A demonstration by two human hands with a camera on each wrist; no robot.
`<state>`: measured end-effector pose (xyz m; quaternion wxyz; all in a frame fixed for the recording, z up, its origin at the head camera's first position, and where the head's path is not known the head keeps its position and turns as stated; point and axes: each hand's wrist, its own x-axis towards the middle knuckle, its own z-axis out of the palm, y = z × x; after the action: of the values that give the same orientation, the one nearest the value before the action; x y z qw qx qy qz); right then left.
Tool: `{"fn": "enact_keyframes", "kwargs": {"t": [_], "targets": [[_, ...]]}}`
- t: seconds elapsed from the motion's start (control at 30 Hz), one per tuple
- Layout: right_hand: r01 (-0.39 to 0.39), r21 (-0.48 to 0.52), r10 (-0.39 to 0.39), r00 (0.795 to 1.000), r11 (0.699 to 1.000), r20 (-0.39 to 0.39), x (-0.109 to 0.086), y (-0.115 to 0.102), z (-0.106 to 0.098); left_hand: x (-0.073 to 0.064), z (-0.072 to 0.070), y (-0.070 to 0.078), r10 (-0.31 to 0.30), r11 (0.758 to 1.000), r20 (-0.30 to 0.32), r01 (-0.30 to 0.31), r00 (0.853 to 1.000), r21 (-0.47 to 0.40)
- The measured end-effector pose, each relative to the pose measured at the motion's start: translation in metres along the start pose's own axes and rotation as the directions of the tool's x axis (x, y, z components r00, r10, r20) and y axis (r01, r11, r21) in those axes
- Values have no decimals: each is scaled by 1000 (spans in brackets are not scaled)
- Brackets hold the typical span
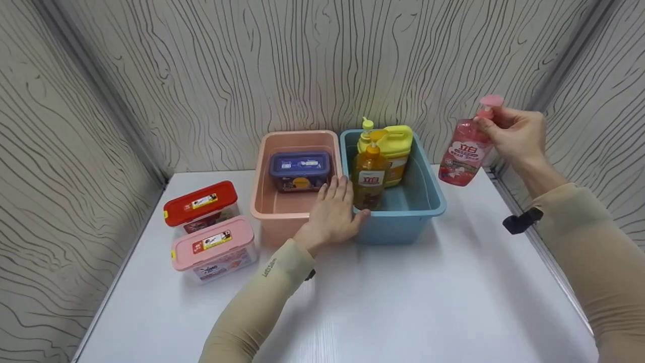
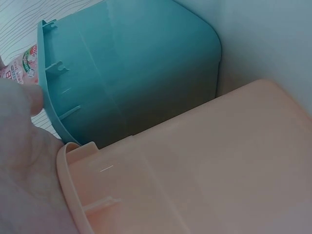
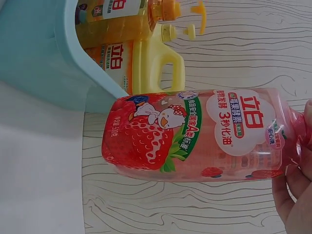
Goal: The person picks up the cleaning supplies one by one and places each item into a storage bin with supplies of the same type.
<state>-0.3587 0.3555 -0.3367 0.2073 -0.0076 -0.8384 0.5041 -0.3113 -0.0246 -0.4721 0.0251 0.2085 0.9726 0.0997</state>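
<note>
My right hand [image 1: 521, 132] grips a pink pump bottle [image 1: 464, 151] by its neck, raised in the air to the right of the blue bin [image 1: 398, 229]. In the right wrist view the strawberry label of that bottle faces the camera. My left hand [image 1: 332, 214], fingers straight, rests on the front rims where the pink bin [image 1: 256, 196] and the blue bin meet. Inside the blue bin stand an orange pump bottle [image 1: 369, 176] and a yellow jug [image 1: 398, 146] with a handle. A dark blue lidded box [image 1: 301, 171] lies in the pink bin.
Left of the pink bin, a red-lidded box [image 1: 201, 203] and a pink-lidded box [image 1: 214, 247] sit on the white table [image 1: 403, 302]. Wood-patterned walls [image 1: 302, 65] enclose the table at the back and both sides.
</note>
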Motion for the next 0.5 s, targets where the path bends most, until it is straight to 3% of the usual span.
{"fn": "enact_keyframes", "kwargs": {"t": [0.2,0.5], "targets": [[-10,19,10,1000,1000,5,3,-8,6,-1,0,0,2,1000,5,-1,1000,-7],[44,55,-45,999,998,24,3,-15,25,0,0,0,-3,1000,4,3,1000,-2]]}}
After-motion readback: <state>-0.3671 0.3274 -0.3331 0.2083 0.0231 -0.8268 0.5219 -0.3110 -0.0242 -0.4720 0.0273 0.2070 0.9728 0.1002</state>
